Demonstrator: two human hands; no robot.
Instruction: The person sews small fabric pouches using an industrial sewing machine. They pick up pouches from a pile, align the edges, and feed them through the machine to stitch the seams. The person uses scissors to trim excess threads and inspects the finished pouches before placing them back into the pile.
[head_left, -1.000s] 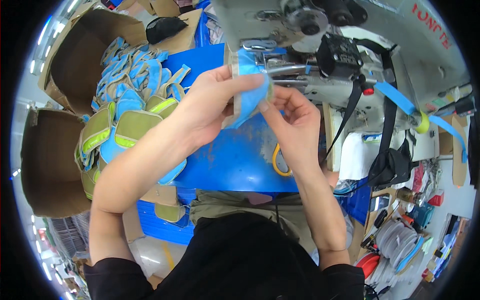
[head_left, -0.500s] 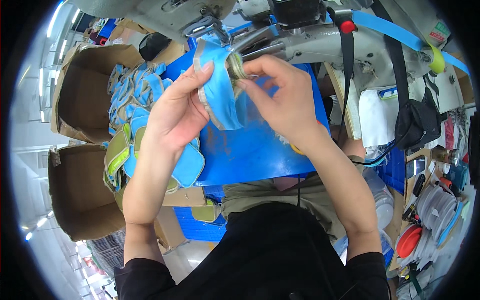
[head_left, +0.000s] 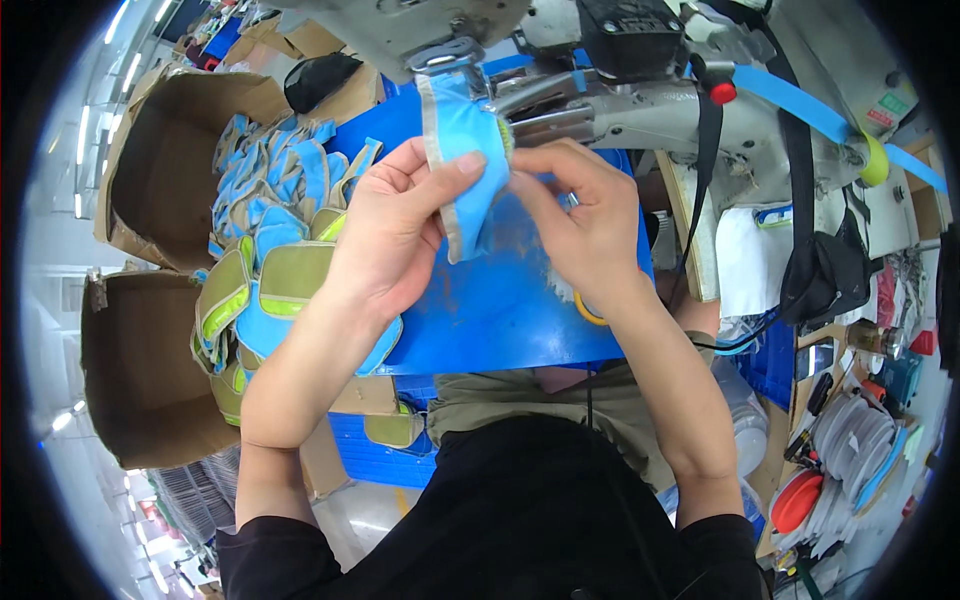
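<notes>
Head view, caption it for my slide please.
At a grey metal sewing machine, the left hand holds a blue, grey-edged fabric piece, the right hand at its right side.

The left grip (head_left: 390, 235) pinches blue cloth (head_left: 460, 122) at the sewing machine (head_left: 655, 118), the right grip (head_left: 592, 215) at the cloth's right edge

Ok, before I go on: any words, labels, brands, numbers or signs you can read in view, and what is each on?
No text reads clearly.
Green-and-white sticker on the grey sewing machine: too small to read.
Blue fabric piece held by the left hand: no lettering visible.
</notes>
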